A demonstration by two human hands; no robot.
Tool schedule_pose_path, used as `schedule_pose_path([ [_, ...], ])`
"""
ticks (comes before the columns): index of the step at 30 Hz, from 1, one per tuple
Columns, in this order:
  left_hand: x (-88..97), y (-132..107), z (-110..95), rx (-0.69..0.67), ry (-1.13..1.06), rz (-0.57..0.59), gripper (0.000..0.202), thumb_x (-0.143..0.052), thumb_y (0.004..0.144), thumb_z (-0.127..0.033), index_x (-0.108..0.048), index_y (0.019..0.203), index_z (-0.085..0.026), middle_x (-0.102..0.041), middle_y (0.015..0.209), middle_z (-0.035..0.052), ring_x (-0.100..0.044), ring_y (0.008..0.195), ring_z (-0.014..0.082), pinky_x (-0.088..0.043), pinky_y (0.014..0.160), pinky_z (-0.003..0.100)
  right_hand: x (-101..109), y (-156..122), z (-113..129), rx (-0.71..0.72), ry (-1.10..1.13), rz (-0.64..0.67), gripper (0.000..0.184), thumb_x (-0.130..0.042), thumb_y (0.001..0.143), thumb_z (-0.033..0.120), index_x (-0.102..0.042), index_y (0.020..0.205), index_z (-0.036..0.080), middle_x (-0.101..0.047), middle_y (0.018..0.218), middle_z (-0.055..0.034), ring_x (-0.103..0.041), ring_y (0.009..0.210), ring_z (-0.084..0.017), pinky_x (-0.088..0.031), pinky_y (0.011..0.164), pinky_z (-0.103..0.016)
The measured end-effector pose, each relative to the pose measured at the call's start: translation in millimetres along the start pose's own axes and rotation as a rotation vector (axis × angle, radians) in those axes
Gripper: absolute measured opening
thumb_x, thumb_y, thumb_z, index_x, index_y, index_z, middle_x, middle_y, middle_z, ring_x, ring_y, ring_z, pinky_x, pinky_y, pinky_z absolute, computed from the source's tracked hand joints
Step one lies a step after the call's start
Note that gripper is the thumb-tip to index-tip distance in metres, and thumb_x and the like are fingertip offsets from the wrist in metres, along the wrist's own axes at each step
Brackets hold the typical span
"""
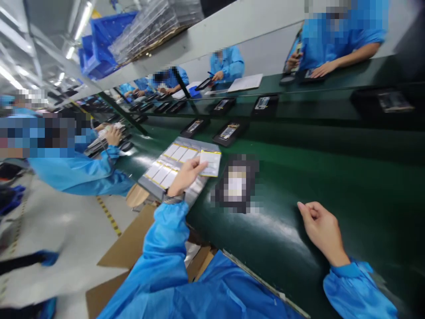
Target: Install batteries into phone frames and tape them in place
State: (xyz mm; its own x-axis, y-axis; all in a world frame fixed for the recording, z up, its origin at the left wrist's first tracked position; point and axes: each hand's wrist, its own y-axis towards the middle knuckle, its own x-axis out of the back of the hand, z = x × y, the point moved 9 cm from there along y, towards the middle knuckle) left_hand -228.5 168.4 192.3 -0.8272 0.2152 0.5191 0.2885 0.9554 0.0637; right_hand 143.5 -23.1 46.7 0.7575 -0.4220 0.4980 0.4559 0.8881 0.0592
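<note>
My left hand [186, 175] pinches a small white card with yellow edges [210, 161] and holds it just above the right end of a grey tray [150, 186] filled with several like cards. The tray lies on the near edge of the green conveyor belt [318, 177]. My right hand [321, 230] rests on the belt to the right, fingers curled in loosely, with nothing visible in it. Between my hands lies a dark flat item [236, 184], blurred out. Both my arms wear blue sleeves.
Black trays with devices [229, 132] ride the belt further back. People in blue coats work along both sides. Cardboard boxes [133, 241] stand on the floor at my left. Blue bins [102, 42] and clear trays sit on an overhead shelf.
</note>
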Motion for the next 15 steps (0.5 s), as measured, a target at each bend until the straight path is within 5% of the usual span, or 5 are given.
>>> schedule_pose_path([
  [3, -106.4, 12.9, -0.6, 0.077, -0.558, 0.208, 0.047, -0.077, 0.079, -0.056, -0.069, 0.098, -0.013, -0.072, 0.077, 0.0067, -0.064, 0.059, 0.0172, -0.05, 0.051, 0.026, 1.0, -2.8, 4.4, -0.002, 0.092, -0.048, 0.055, -0.054, 0.09, 0.071, -0.052, 0.069, 0.02, -0.044, 0.051, 0.0036, -0.036, 0.049, -0.011, -0.03, 0.052, -0.026],
  [7, -219.7, 8.4, -9.6, 0.208, -0.871, 0.391, 0.05, -0.084, 0.074, -0.05, -0.065, 0.101, -0.012, -0.072, 0.077, 0.0067, -0.068, 0.057, 0.019, -0.053, 0.046, 0.027, 9.1, -0.7, 6.1, -0.016, 0.237, -0.154, 0.056, -0.055, 0.092, 0.071, -0.045, 0.068, 0.021, -0.033, 0.052, 0.0062, -0.029, 0.05, -0.01, -0.024, 0.05, -0.026],
  [10, -266.1, -4.0, -14.7, 0.294, -0.961, 0.476, 0.051, -0.084, 0.074, -0.05, -0.063, 0.1, -0.011, -0.071, 0.077, 0.0062, -0.069, 0.057, 0.0193, -0.052, 0.044, 0.026, 15.3, 1.4, 0.9, -0.046, 0.264, -0.214, 0.057, -0.054, 0.093, 0.071, -0.043, 0.067, 0.022, -0.032, 0.052, 0.0065, -0.027, 0.049, -0.009, -0.022, 0.049, -0.026],
  [15, -295.5, -28.1, -13.5, 0.331, -0.986, 0.48, 0.051, -0.08, 0.079, -0.051, -0.063, 0.106, -0.01, -0.071, 0.078, 0.0061, -0.067, 0.056, 0.017, -0.05, 0.044, 0.024, 17.2, 3.0, -2.0, -0.056, 0.248, -0.239, 0.058, -0.055, 0.092, 0.073, -0.045, 0.066, 0.021, -0.034, 0.052, 0.0059, -0.028, 0.048, -0.009, -0.021, 0.049, -0.026],
])
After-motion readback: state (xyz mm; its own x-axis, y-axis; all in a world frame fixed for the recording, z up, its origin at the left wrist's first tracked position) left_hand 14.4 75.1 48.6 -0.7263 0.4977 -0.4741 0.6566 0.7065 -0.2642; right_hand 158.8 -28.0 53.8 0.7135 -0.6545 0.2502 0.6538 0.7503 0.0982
